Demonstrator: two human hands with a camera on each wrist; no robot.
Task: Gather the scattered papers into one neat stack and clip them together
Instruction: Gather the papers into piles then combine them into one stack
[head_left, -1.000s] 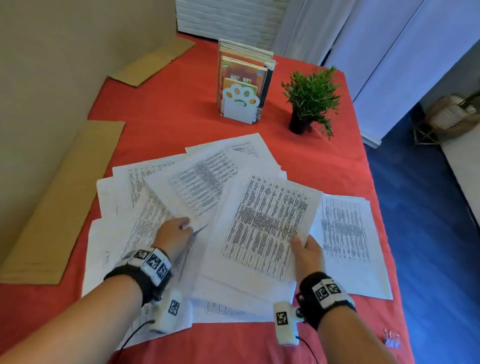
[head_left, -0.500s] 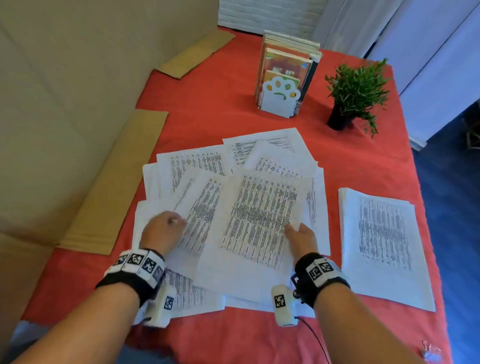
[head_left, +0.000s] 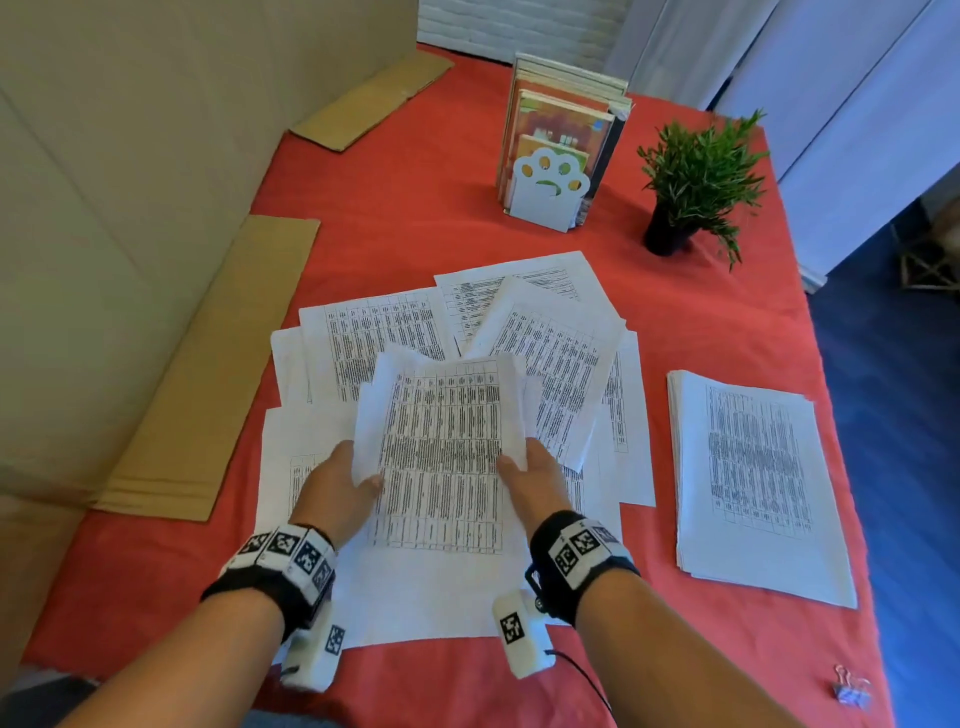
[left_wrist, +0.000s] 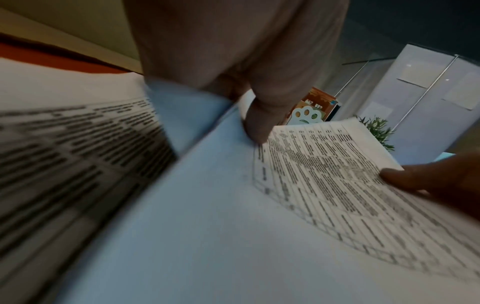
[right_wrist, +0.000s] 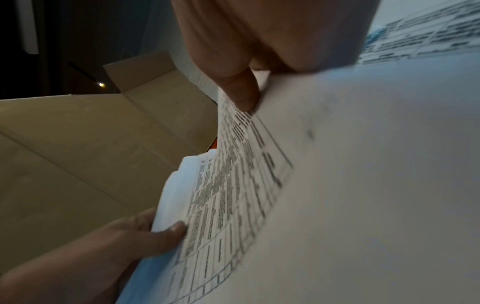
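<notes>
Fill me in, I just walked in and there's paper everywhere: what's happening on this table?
A person is gathering printed sheets. Both hands, the left hand and the right hand, grip a small bundle of papers by its side edges, above more loose sheets spread on the red tablecloth. A tidier stack lies to the right. A binder clip sits unused near the table's front right corner.

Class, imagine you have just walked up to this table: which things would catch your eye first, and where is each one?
First, the left hand and right hand gripping a bundle of printed sheets at the near centre, above loose papers fanned over the red tablecloth. A neat stack lies to the right, and a potted plant stands at the far right.
</notes>
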